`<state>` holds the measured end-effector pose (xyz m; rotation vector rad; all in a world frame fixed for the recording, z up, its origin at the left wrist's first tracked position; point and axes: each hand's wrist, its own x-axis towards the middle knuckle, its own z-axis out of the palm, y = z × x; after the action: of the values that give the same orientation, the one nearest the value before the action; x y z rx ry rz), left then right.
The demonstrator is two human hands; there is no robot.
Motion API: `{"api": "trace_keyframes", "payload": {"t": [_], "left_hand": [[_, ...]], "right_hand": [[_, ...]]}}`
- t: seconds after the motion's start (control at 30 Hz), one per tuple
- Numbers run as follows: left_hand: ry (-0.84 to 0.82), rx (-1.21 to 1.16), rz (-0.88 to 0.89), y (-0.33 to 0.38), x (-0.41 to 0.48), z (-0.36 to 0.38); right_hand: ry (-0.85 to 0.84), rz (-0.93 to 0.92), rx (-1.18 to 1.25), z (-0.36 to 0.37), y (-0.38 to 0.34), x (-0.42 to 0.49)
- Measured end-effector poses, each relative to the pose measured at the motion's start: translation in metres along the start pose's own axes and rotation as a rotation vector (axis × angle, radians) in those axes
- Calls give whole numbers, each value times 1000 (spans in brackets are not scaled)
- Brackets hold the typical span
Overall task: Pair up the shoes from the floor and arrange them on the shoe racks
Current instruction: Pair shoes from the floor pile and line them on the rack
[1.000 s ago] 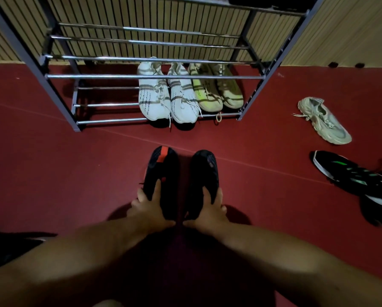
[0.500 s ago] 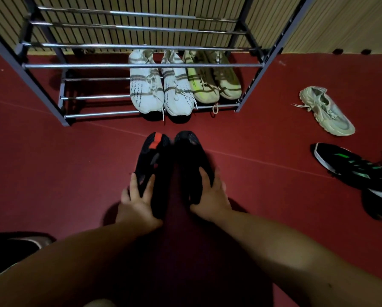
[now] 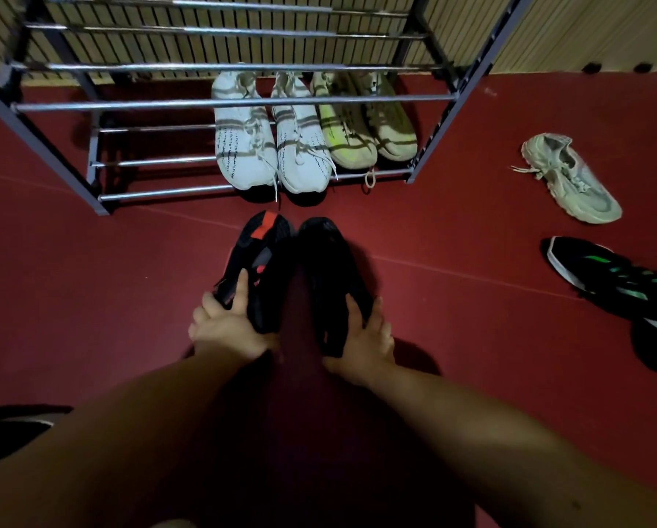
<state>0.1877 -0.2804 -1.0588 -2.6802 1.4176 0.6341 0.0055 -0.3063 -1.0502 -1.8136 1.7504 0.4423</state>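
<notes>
Black shoe with the red patch and the plain black shoe sit side by side on the red floor, right in front of the shoe rack, toes pointing at it. A second ago they were parallel with a gap between them. Now the toes nearly meet and the heels splay apart, and the toes are closer to the rack's bottom rail.

The red-patch shoe is now rolled onto its side, with a second red mark showing mid-shoe. I can't tell if either sole is off the floor.

My left hand is clamped on the red-patch shoe's heel, one finger stretched along its side. My right hand is clamped on the plain shoe's heel, fingers over the top and thumb underneath. Both are the same grips as before.

On the bottom tier, unchanged: white pair in the middle, yellow-green pair touching its right side.

Off to the right on the floor are a beige shoe and a black-and-green shoe, well apart from the rack and not moved.
</notes>
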Motion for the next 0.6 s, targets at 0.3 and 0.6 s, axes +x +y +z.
{"api": "trace_keyframes", "payload": {"t": [0.3, 0.6], "left_hand": [[-129, -373, 60, -3, 0, -21], [-62, -358, 359, 32, -24, -39]], "right_hand": [[128, -88, 251, -31, 17, -11], [335, 91, 589, -73, 40, -28]]}}
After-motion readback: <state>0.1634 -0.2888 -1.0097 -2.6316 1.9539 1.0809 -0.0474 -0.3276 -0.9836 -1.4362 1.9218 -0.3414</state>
